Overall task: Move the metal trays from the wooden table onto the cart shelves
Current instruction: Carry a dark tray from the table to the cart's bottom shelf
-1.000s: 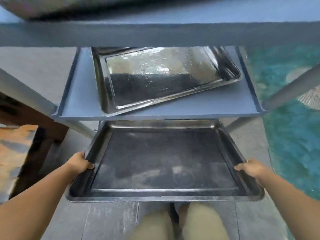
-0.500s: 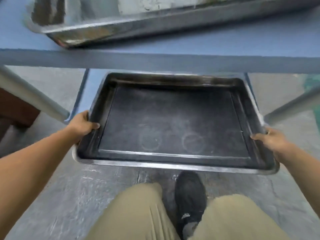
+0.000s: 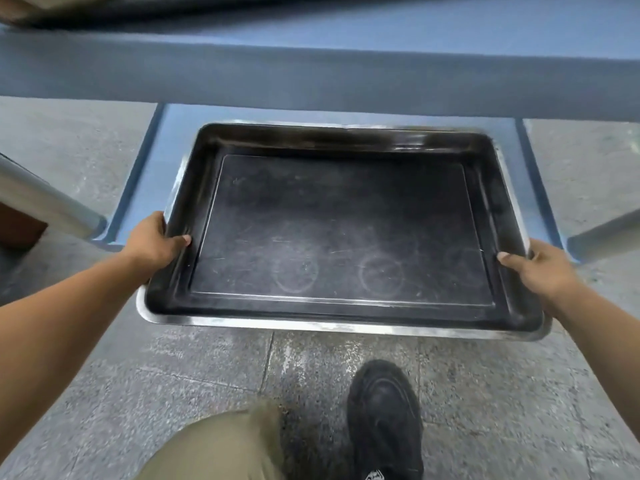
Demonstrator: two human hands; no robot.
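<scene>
Fingers [image 3: 180, 240] of both hands grip empty tray [image 3: 341, 233] over shelf [image 3: 159, 161]

The single head view looked steeply down and forward from above the dark tray [image 3: 341, 233], close enough that the tray filled the middle of the frame. Beyond the tray, the blue upper shelf edge [image 3: 318, 76] crossed the whole top of the picture, very near the lens. Nearer than the tray, the person's own knee [image 3: 221, 445] and black shoe [image 3: 384, 420] sat at the bottom edge on grey floor [image 3: 104, 393]. Wide-angle bending curved the tray's edges.
</scene>
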